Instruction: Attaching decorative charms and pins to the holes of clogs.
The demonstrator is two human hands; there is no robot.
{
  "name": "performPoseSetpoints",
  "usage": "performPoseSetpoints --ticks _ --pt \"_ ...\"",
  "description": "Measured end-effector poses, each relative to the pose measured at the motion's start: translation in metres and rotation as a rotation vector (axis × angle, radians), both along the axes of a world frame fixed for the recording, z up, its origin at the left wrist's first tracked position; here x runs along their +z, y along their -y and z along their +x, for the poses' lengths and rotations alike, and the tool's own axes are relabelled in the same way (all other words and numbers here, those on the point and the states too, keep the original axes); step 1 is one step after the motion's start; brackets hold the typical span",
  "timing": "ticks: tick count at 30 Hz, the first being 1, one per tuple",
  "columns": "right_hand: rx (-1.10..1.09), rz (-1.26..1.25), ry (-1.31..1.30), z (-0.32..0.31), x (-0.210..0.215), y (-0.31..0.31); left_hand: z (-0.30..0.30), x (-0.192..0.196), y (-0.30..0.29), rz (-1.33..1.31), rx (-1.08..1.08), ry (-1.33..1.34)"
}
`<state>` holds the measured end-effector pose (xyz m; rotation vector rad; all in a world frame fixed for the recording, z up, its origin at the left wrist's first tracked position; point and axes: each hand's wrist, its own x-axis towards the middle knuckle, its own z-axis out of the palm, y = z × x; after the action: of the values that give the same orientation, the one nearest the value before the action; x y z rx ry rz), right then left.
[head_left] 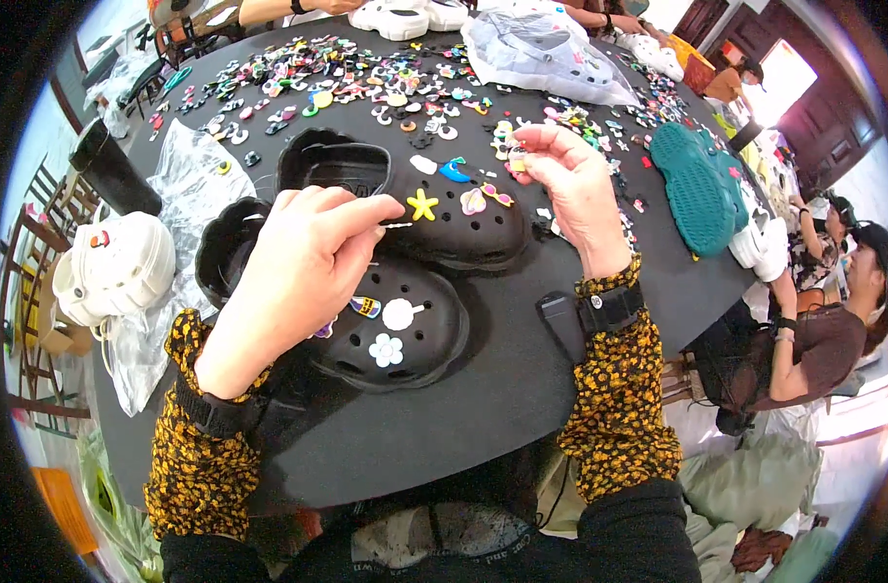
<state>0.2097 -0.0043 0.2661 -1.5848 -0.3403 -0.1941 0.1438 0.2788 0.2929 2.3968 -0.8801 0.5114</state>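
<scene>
Black clogs (442,325) side by side on bench (415,437); charms (422,204) seated on both, several holes bare: looks partway. Right hand (575,185): fingers pinching small charm (518,162), not yet seated. Left hand (303,262): fingers pinched round thin pale stick (398,225).

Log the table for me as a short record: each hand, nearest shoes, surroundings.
Left hand: pinching a thin pale item, kind unclear
Right hand: pinching a small charm, partly yellow
Far black clog: bears a yellow starfish charm, among others
Near black clog: bears a pale blue flower charm, among others
Left side: white clog
Right side: teal clog
Beyond: scattered loose charms
</scene>
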Motion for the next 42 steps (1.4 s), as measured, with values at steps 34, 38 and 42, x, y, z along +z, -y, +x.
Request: performPoseSetpoints --ticks 34,38,42 --pt "0.390 -0.384 0.380 -0.059 0.013 -0.081 0.007 0.003 -0.008 -0.399 0.033 -0.162" --pt "0.413 -0.507 0.446 -0.060 0.015 -0.078 0.006 0.019 -0.019 -0.263 0.142 -0.042" --pt "0.397 -0.530 0.449 -0.064 0.014 -0.080 -0.002 0.030 -0.029 -0.135 0.223 -0.338"
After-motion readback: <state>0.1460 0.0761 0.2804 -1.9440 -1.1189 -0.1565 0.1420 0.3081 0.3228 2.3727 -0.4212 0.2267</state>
